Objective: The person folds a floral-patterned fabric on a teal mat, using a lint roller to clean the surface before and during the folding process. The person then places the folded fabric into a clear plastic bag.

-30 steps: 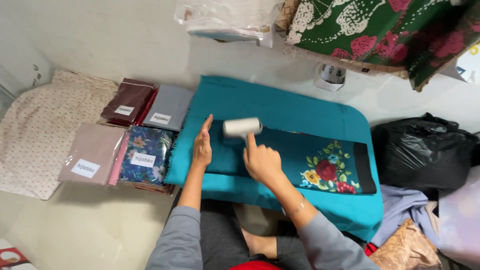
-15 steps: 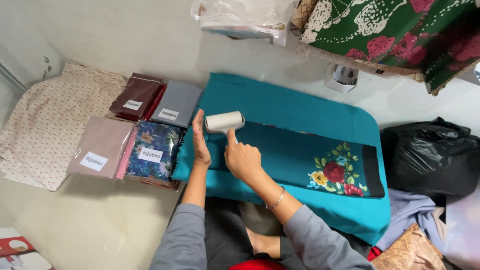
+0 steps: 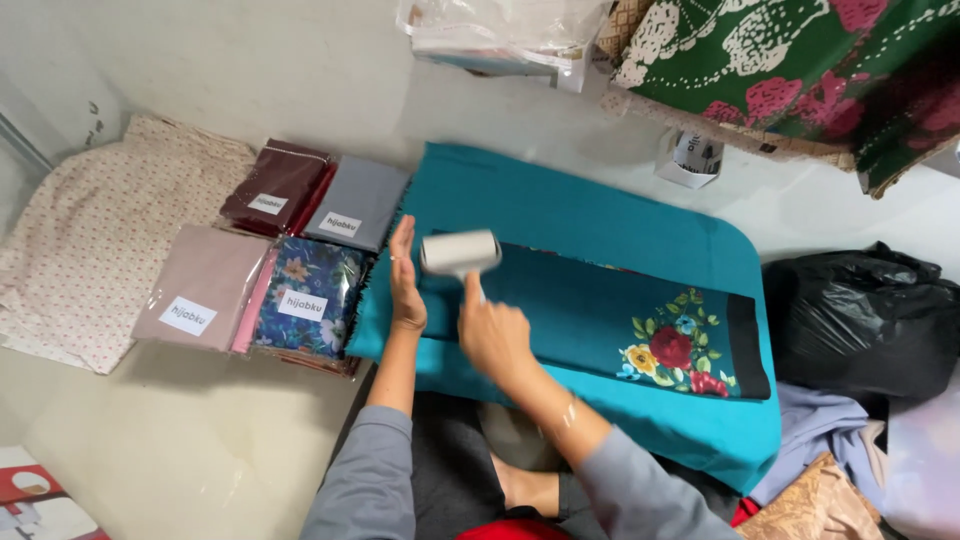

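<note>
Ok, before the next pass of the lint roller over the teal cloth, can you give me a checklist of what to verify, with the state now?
1. Roller gripped: the right hand holds the lint roller by its handle. Ok.
2. Roller on the teal cloth: it sits over the left part; actual contact cannot tell.
3. Cloth pinned: the left hand lies flat at the cloth's left edge. Ok.
4. Cloth flat: no big folds in view. Ok.
5. Path to the flower print: nothing lies on the cloth between. Ok.
6. Packaged scarves: beside the cloth's left edge, very close to it. Cannot tell whether they touch.
</note>
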